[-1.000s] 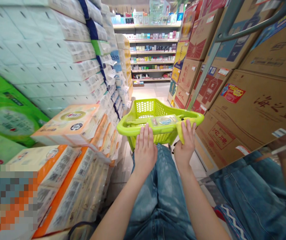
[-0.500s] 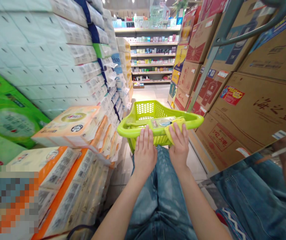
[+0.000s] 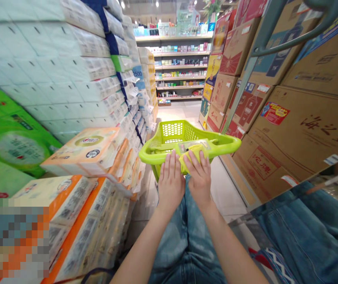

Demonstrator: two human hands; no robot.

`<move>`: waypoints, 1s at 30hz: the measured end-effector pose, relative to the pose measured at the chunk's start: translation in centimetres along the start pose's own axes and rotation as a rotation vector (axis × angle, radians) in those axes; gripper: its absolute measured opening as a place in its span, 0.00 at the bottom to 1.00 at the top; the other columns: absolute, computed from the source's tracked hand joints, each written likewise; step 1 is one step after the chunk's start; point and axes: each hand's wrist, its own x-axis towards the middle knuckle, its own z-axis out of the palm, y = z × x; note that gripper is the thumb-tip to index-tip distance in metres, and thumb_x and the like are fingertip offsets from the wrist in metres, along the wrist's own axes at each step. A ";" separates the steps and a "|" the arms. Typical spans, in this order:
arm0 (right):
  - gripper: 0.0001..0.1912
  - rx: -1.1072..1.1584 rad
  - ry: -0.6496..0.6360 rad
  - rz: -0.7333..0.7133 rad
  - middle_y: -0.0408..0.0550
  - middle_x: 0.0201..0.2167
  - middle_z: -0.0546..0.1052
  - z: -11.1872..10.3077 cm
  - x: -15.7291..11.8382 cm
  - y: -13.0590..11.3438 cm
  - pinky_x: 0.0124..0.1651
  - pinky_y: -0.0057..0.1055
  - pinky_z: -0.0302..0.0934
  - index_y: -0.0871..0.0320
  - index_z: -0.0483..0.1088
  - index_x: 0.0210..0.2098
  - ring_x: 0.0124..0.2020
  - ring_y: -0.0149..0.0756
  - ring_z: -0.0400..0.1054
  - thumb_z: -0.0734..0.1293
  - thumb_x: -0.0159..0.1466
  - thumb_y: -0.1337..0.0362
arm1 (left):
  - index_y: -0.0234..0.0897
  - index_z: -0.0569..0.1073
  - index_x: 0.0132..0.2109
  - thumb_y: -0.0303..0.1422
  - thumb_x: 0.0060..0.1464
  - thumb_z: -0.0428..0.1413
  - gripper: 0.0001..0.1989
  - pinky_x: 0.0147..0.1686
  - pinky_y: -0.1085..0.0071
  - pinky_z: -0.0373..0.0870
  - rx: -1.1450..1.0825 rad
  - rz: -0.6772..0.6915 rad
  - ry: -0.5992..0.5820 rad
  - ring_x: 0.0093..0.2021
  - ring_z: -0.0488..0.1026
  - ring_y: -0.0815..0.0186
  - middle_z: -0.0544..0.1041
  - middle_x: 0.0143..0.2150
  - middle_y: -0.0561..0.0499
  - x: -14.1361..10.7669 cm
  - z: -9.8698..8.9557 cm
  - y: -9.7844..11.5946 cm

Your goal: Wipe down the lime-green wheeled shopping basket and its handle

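The person's left hand (image 3: pixel 171 182) lies flat with its fingers slightly spread, pressed against the near rim of a lime-green plastic basket (image 3: pixel 225 144) and just touching the edge of a yellow cloth (image 3: pixel 193 154). The right hand (image 3: pixel 197 179) sits right beside it, fingers curled over the cloth and gripping it against the rim. The basket rests in front of the person's lap, above blue jeans (image 3: pixel 186 252), and inside it, just behind the cloth, lies a flat clear pack (image 3: pixel 193 145). To the left, orange-and-cream tissue packs (image 3: pixel 83 146) are piled close by, with a tall stack of white paper packs (image 3: pixel 53 79) and green cartons (image 3: pixel 15 138) beyond them. To the right stand brown cardboard cartons (image 3: pixel 301 130) with Chinese print. Straight ahead, a pale tiled floor (image 3: pixel 180 112) runs between the stacks to shelves of small boxed goods (image 3: pixel 180 65)
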 end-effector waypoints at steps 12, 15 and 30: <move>0.40 0.015 0.105 0.184 0.45 0.68 0.63 -1.2 1.0 1.4 0.72 0.57 0.43 0.52 0.57 0.69 0.74 0.41 0.41 0.52 0.58 0.79 | 0.26 0.46 0.72 0.26 0.61 0.47 0.35 0.68 0.53 0.55 -0.024 -0.025 0.028 0.74 0.47 0.53 0.55 0.72 0.33 0.1 0.4 0.5; 0.35 0.021 0.008 0.071 0.46 0.65 0.68 0.3 0.7 -1.5 0.73 0.54 0.40 0.52 0.60 0.67 0.74 0.39 0.42 0.53 0.63 0.77 | 0.26 0.47 0.72 0.25 0.62 0.46 0.33 0.68 0.52 0.56 -0.014 -0.002 0.025 0.74 0.47 0.54 0.55 0.72 0.33 0.0 0.4 0.1; 0.42 -0.034 0.207 0.249 0.47 0.68 0.62 -2.1 1.1 4.7 0.71 0.58 0.45 0.54 0.56 0.69 0.74 0.43 0.42 0.53 0.55 0.78 | 0.27 0.44 0.73 0.26 0.61 0.48 0.36 0.68 0.54 0.55 -0.030 -0.026 0.038 0.73 0.48 0.53 0.56 0.72 0.34 0.2 0.4 0.7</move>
